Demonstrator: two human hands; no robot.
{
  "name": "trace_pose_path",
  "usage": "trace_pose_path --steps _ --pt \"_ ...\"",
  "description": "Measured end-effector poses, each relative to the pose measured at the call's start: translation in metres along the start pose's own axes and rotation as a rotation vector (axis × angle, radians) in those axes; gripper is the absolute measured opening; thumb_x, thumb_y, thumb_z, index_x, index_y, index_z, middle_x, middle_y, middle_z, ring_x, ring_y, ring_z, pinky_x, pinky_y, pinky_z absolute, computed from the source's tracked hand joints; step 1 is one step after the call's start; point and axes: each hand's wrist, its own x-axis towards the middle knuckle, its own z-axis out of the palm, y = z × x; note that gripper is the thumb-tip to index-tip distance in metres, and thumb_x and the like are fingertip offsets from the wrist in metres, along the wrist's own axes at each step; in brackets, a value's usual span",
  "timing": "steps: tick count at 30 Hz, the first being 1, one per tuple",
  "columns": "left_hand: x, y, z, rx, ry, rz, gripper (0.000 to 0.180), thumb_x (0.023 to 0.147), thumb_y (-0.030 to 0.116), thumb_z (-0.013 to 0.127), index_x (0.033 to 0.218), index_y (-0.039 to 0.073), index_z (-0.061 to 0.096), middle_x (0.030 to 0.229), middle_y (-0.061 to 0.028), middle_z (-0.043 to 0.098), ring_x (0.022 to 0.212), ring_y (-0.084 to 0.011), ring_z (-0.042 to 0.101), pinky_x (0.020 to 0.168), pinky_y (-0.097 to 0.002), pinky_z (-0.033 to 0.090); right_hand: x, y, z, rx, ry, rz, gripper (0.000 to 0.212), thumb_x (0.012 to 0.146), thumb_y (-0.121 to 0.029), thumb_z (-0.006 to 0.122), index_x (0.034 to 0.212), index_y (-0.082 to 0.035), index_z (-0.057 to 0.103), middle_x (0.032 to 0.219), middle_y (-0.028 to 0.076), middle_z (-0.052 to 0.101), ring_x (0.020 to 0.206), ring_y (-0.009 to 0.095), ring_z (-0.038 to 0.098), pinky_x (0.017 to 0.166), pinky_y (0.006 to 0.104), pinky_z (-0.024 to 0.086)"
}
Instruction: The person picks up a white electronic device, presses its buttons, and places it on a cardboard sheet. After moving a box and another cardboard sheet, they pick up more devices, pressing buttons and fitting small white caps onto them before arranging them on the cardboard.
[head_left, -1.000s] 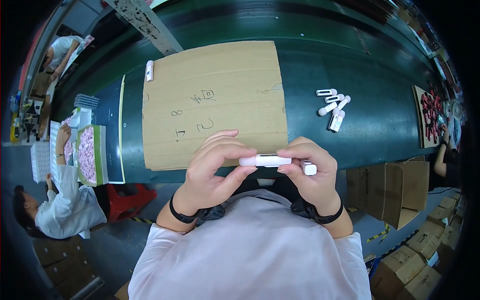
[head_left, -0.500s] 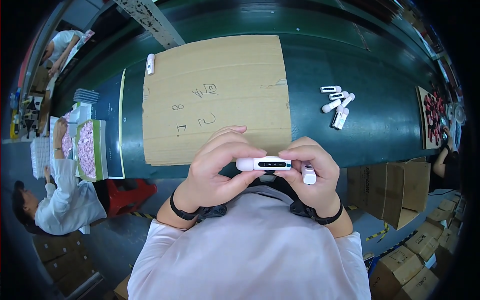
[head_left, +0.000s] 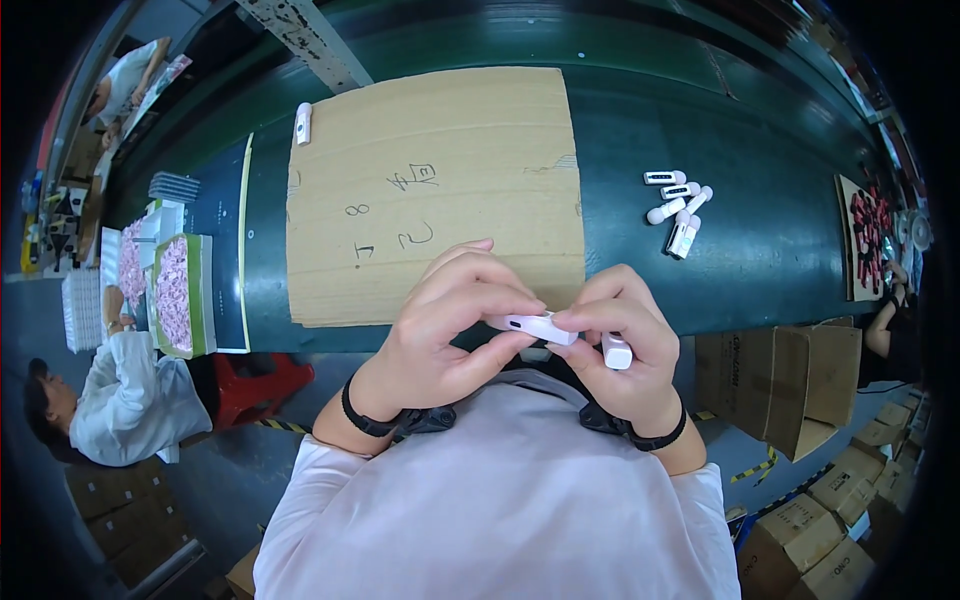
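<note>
Between my two hands is a small pale pink wand-shaped device (head_left: 550,327), its side with a small dark slot facing up. My left hand (head_left: 440,330) pinches its left end between thumb and fingers, covering the rounded head. At the other end, the thumb and forefinger of my right hand (head_left: 635,330) grip the body. A second pale pink device (head_left: 617,351) is tucked in the curled fingers of my right hand, one end sticking out toward me. Both hands are held over the near edge of the table.
A cardboard sheet (head_left: 440,130) with handwriting covers the table's middle; one similar device (head_left: 304,124) lies at its far left corner. Several more devices (head_left: 680,190) lie on the green table (head_left: 760,240) to the right. Leftward, a person (head_left: 140,395) sits by trays of pink parts (head_left: 173,295).
The device between my hands has been rolled: its dark panel faced up before, and now the plain side with the slot shows. The seated person on the left has drawn a hand back.
</note>
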Motion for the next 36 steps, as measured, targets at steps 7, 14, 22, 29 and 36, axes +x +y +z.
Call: trace_pose_path --steps 7,14,22,29,36 --pt "-0.002 -0.002 -0.002 0.112 0.004 -0.022 0.026 0.065 0.003 0.072 0.09 0.007 0.065 0.075 -0.0046 0.06 0.072 -0.0236 0.059 0.077 -0.0383 0.046 0.01 0.0 0.006 0.024 -0.065 0.01 0.026 0.075 0.002 0.071 0.097 -0.002 0.06 0.088 0.006 0.051 0.067 0.009 0.045 0.058 0.0208 0.036" --pt "0.011 -0.016 -0.061 0.648 0.059 0.019 0.02 0.065 0.003 0.069 0.082 0.008 0.059 0.075 -0.0079 0.061 0.07 -0.0273 0.06 0.065 -0.0371 0.046 -0.003 0.012 -0.002 0.286 0.024 0.162 0.016 0.085 -0.005 0.059 0.099 -0.002 0.051 0.096 0.009 0.049 0.071 0.012 0.049 0.063 0.024 0.041" --pt "0.026 -0.021 -0.109 0.855 0.037 0.037 0.019 0.068 0.002 0.067 0.084 0.004 0.057 0.084 -0.0101 0.063 0.074 -0.0292 0.062 0.067 -0.037 0.048 0.002 0.012 -0.009 0.421 -0.006 0.34 0.016 0.085 0.004 0.056 0.101 0.0 0.054 0.099 0.01 0.051 0.079 0.012 0.05 0.069 0.0222 0.041" --pt "0.009 0.012 -0.057 0.136 0.04 -0.174 0.018 0.069 -0.005 0.063 0.086 0.002 0.059 0.088 -0.0095 0.063 0.078 -0.0208 0.062 0.089 -0.0353 0.049 0.024 -0.002 -0.002 0.2 -0.101 0.117 0.023 0.08 0.004 0.063 0.102 0.0 0.056 0.092 0.007 0.054 0.071 0.009 0.048 0.063 0.0212 0.039" --pt "-0.003 0.042 -0.028 0.066 -0.008 -0.047 0.027 0.069 -0.004 0.066 0.096 0.001 0.063 0.084 -0.0069 0.059 0.075 -0.0185 0.057 0.091 -0.0408 0.048 0.026 -0.032 0.007 0.063 -0.072 -0.125 0.038 0.072 -0.006 0.079 0.104 0.0 0.061 0.086 0.007 0.058 0.068 0.011 0.049 0.058 0.022 0.038"
